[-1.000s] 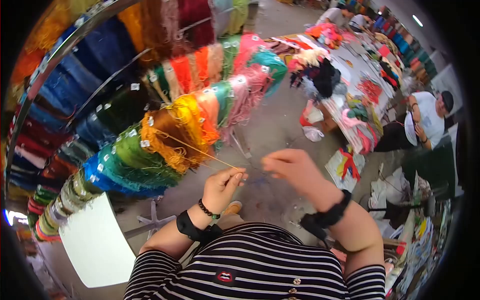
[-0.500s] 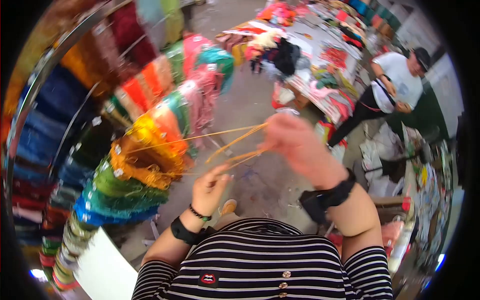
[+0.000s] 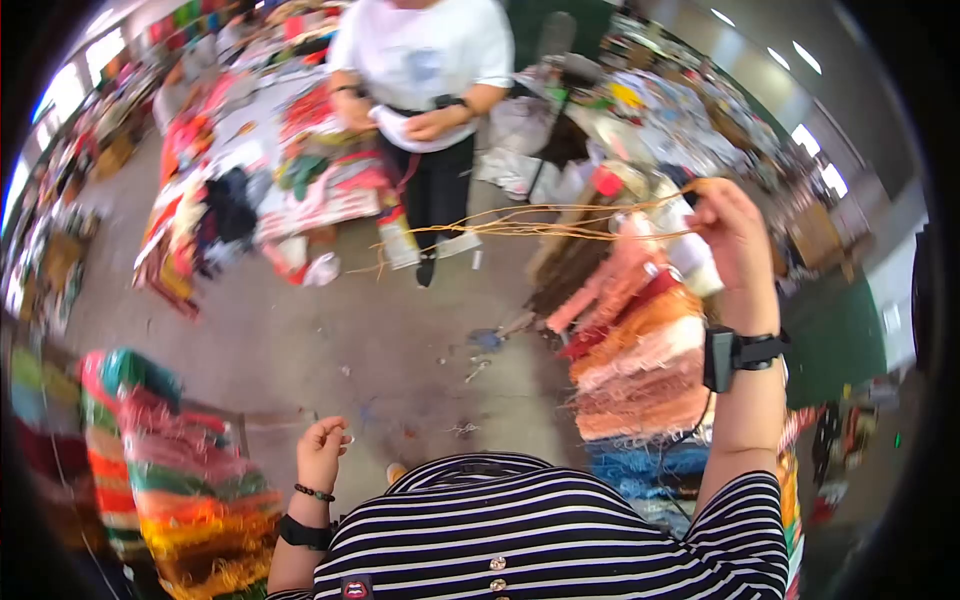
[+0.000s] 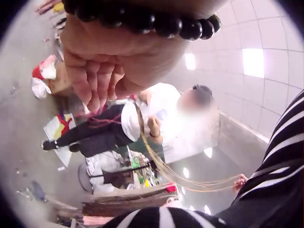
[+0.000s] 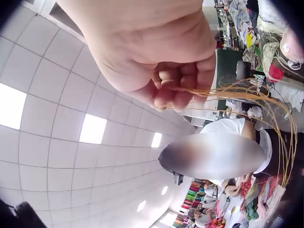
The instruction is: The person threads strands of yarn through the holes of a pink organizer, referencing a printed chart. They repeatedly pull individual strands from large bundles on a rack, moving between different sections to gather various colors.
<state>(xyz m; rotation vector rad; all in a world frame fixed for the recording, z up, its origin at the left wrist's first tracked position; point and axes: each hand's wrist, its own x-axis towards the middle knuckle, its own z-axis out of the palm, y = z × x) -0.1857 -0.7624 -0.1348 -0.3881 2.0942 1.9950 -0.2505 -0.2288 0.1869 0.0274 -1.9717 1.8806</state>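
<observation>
Orange-yellow threads stream leftward through the air from my raised right hand, their loose ends spread apart. The right wrist view has the thumb and fingers of that hand pinching the bundle of threads, which droops in a long curve. Low on the left, my left hand hangs with loosely curled fingers, away from the threads. In the left wrist view this hand shows no thread between its fingers; the strands arc below it toward the other hand.
Colourful yarn skeins hang at the lower left, more skeins at the right under my raised forearm. Ahead, a person in a white shirt stands beside a table heaped with yarn. White fabric and bags lie behind the right-hand skeins.
The view has turned to the right. My right hand has carried the threads away from the left-hand skeins, and they now trail freely. My left hand has come away from the threads and dropped lower.
</observation>
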